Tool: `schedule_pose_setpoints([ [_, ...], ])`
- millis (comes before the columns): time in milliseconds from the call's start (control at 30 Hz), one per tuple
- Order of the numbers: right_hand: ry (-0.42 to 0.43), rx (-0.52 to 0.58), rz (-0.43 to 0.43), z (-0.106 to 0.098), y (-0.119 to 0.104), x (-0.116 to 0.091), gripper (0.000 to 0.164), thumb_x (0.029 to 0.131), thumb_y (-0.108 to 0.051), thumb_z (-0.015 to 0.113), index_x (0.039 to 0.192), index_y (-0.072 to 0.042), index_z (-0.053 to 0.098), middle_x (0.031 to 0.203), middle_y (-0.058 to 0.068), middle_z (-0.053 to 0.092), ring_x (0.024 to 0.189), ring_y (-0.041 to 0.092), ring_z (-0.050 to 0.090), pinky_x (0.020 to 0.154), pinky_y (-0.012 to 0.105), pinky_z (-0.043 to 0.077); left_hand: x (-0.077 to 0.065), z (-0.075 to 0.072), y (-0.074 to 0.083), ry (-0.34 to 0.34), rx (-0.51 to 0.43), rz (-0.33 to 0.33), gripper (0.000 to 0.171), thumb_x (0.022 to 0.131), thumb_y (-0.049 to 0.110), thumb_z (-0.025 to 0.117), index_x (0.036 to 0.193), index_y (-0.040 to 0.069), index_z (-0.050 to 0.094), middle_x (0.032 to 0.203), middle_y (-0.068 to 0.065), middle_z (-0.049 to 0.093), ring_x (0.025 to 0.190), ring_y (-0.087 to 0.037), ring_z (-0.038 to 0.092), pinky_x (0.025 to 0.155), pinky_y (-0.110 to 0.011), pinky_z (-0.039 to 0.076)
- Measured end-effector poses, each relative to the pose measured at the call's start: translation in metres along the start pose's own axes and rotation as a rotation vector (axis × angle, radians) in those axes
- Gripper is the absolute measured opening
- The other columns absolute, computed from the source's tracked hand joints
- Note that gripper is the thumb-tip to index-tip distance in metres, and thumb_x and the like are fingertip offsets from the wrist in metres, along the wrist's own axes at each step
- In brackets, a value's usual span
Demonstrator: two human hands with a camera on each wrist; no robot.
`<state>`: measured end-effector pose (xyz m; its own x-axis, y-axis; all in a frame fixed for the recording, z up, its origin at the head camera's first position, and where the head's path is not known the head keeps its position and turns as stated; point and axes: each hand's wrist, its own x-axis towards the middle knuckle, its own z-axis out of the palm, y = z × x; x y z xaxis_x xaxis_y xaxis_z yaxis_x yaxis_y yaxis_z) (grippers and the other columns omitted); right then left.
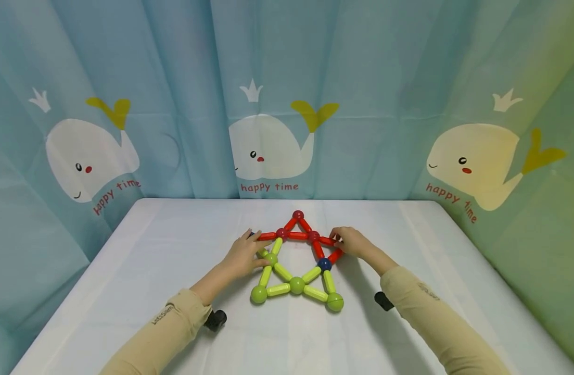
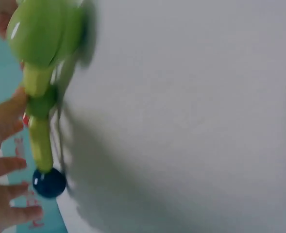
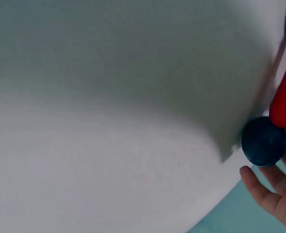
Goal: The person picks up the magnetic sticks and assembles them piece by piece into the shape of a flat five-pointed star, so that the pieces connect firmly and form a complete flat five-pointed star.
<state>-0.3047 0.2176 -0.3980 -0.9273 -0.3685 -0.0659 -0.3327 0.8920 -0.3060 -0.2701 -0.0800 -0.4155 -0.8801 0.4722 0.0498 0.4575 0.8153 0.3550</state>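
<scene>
A star of magnetic rods and balls (image 1: pixel 296 285) lies on the table, red at the top and yellow-green below. Spread over its left point is my left hand (image 1: pixel 243 255). In the left wrist view the thumb rests at a green ball (image 2: pixel 42 103), and the other fingers extend beside a dark blue ball (image 2: pixel 49 182). My right hand (image 1: pixel 354 242) grips the right point, its fingers bent over a red rod (image 1: pixel 336 255). The right wrist view shows these fingers around a dark blue ball (image 3: pixel 264 141); the thumb is hidden there.
The white table (image 1: pixel 174 219) ends at a pale blue curtain (image 1: pixel 375 62) printed with whales. Black wrist devices hang under both sleeves, one on the left (image 1: pixel 216 320) and one on the right (image 1: pixel 384 300).
</scene>
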Motion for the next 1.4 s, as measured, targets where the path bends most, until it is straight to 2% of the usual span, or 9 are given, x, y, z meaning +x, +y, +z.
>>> schedule_pose_setpoints([
  [133, -0.048, -0.003, -0.024, 0.000, -0.002, 0.007, 0.019, 0.087, 0.003, 0.059, 0.106, 0.003, 0.062, 0.095, 0.017, 0.065, 0.081, 0.024, 0.057, 0.080, 0.039, 0.052, 0.004, -0.007, -0.008, -0.131, -0.079, -0.019, 0.072, 0.082, 0.041, 0.070, 0.144, 0.019, 0.040, 0.154, -0.023, 0.020, 0.141, -0.049, 0.012, 0.106, -0.068, 0.019],
  [233, -0.048, -0.022, -0.041, 0.001, -0.001, 0.011, 0.019, 0.086, 0.005, 0.060, 0.104, 0.002, 0.063, 0.093, 0.016, 0.066, 0.081, 0.023, 0.058, 0.079, 0.038, 0.052, 0.005, -0.008, -0.012, -0.227, -0.062, -0.028, 0.079, 0.078, 0.046, 0.072, 0.144, 0.018, 0.040, 0.156, -0.020, 0.014, 0.142, -0.046, 0.003, 0.107, -0.067, 0.016],
  [300, -0.033, -0.034, -0.055, 0.002, -0.001, 0.013, 0.018, 0.085, 0.007, 0.060, 0.101, 0.002, 0.064, 0.091, 0.015, 0.066, 0.080, 0.023, 0.058, 0.078, 0.038, 0.052, 0.005, -0.007, -0.013, -0.253, -0.043, -0.031, 0.079, 0.076, 0.049, 0.073, 0.142, 0.017, 0.043, 0.156, -0.019, 0.015, 0.143, -0.045, 0.001, 0.107, -0.067, 0.018],
  [467, -0.021, -0.011, -0.075, 0.001, 0.002, 0.017, 0.017, 0.083, 0.009, 0.060, 0.098, 0.002, 0.065, 0.090, 0.017, 0.066, 0.081, 0.026, 0.059, 0.078, 0.039, 0.052, 0.006, -0.005, -0.014, -0.241, -0.045, -0.045, 0.079, 0.074, 0.050, 0.074, 0.140, 0.017, 0.046, 0.156, -0.018, 0.016, 0.143, -0.044, -0.001, 0.106, -0.067, 0.020],
  [700, -0.063, 0.023, -0.075, 0.001, 0.007, 0.019, 0.017, 0.084, 0.007, 0.060, 0.099, 0.002, 0.064, 0.093, 0.018, 0.065, 0.083, 0.027, 0.058, 0.080, 0.040, 0.052, 0.006, -0.002, -0.015, -0.222, -0.050, -0.036, 0.078, 0.072, 0.050, 0.075, 0.138, 0.016, 0.049, 0.155, -0.018, 0.020, 0.143, -0.044, 0.004, 0.107, -0.065, 0.022],
  [933, -0.064, 0.005, -0.004, 0.000, 0.010, 0.019, 0.020, 0.086, 0.005, 0.059, 0.105, 0.001, 0.063, 0.093, 0.017, 0.064, 0.082, 0.025, 0.056, 0.079, 0.038, 0.051, 0.016, -0.002, -0.013, -0.212, -0.041, -0.037, 0.080, 0.072, 0.052, 0.075, 0.138, 0.016, 0.048, 0.155, -0.018, 0.020, 0.144, -0.044, 0.004, 0.106, -0.066, 0.022],
  [1167, -0.059, 0.006, 0.011, -0.005, 0.013, 0.022, 0.022, 0.086, 0.006, 0.059, 0.107, 0.003, 0.063, 0.097, 0.020, 0.065, 0.085, 0.028, 0.058, 0.083, 0.041, 0.051, 0.022, -0.004, -0.009, -0.220, -0.030, -0.046, 0.080, 0.072, 0.051, 0.076, 0.138, 0.016, 0.048, 0.155, -0.018, 0.020, 0.143, -0.044, 0.004, 0.105, -0.067, 0.021],
  [1300, -0.094, -0.016, -0.035, -0.014, 0.013, 0.020, 0.024, 0.087, 0.001, 0.060, 0.111, 0.005, 0.061, 0.101, 0.024, 0.064, 0.089, 0.031, 0.059, 0.083, 0.042, 0.051, 0.021, -0.010, -0.008, -0.209, -0.046, -0.038, 0.081, 0.075, 0.051, 0.074, 0.143, 0.018, 0.042, 0.156, -0.017, 0.018, 0.144, -0.044, 0.005, 0.106, -0.067, 0.019],
  [1400, -0.088, -0.054, -0.109, -0.030, 0.008, 0.015, 0.026, 0.088, -0.003, 0.060, 0.113, 0.006, 0.059, 0.104, 0.026, 0.063, 0.094, 0.035, 0.060, 0.085, 0.045, 0.051, 0.020, -0.023, -0.007, -0.161, -0.060, -0.017, 0.078, 0.079, 0.047, 0.071, 0.144, 0.018, 0.040, 0.156, -0.017, 0.018, 0.144, -0.043, 0.006, 0.109, -0.065, 0.017],
])
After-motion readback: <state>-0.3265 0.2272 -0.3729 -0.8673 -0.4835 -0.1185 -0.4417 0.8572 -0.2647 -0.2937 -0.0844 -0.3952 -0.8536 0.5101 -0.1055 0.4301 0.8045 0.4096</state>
